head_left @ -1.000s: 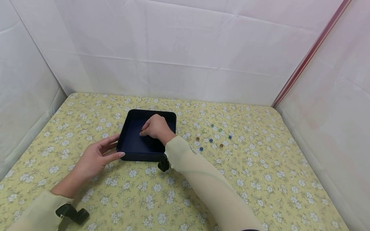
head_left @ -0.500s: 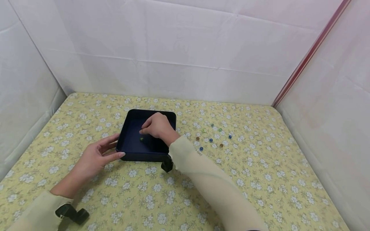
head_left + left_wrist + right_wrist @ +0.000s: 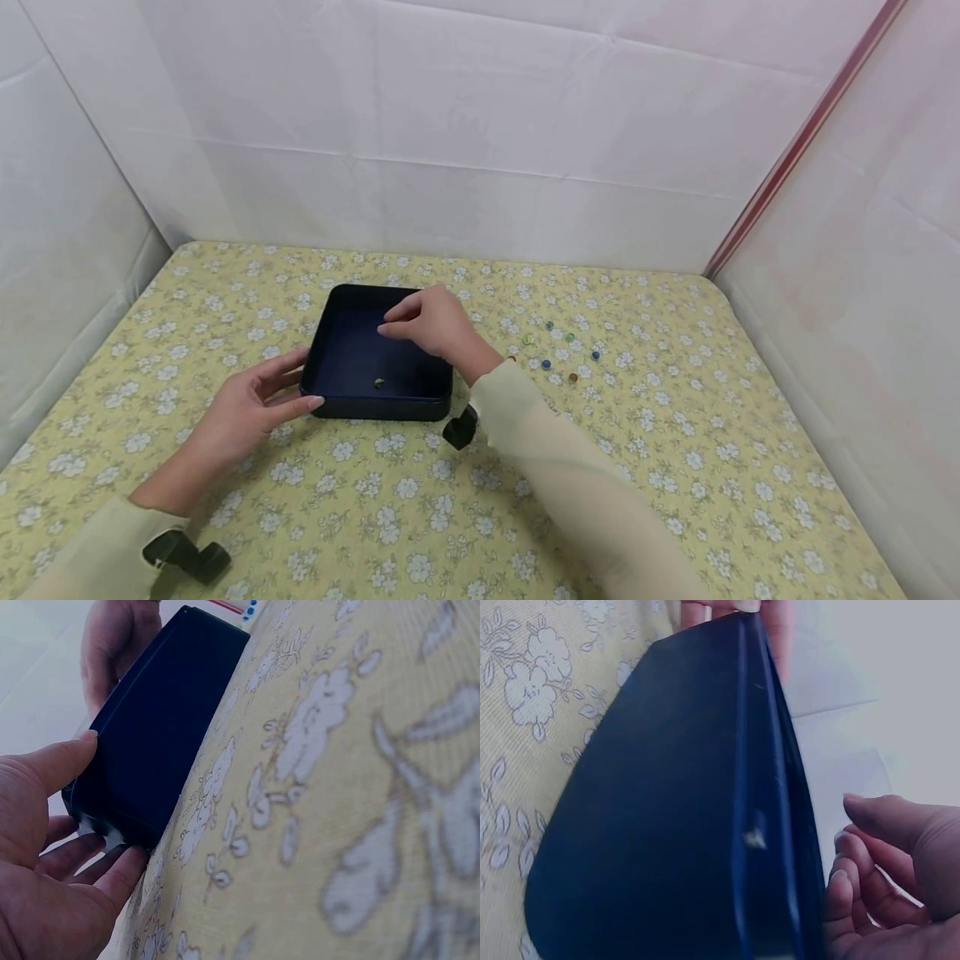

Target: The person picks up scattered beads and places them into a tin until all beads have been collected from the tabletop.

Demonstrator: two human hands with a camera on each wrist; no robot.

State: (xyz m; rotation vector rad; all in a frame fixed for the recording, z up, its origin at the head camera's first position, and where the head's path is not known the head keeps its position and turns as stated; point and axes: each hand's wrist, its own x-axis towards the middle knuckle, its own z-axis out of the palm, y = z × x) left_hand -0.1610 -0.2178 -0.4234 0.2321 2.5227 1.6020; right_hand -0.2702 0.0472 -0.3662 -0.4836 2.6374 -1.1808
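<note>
A square dark blue tray (image 3: 411, 408) with low walls lies on the flowered tablecloth. At its near left corner my left hand (image 3: 251, 408) holds it, thumb on the front wall and fingers along the left side, as the left wrist view (image 3: 56, 847) also shows. A small green marble (image 3: 378, 382) lies on the tray floor near the front wall. Over the tray's right part is my right hand (image 3: 435, 325), fingers loosely bent, thumb apart from the fingertips. Nothing shows between those fingers in the right wrist view (image 3: 885, 877).
Right of the tray, several glass marbles are scattered: blue marbles (image 3: 546, 364), a brown marble (image 3: 573, 377) and green ones (image 3: 569, 337) among them. The right sleeve (image 3: 555, 442) hides part of that area. White sheeting (image 3: 465, 167) stands behind the table.
The green marble has come out of my right fingers and rolled toward the tray's front wall. My right hand has moved back to the right and its fingers have loosened. My left hand stays put.
</note>
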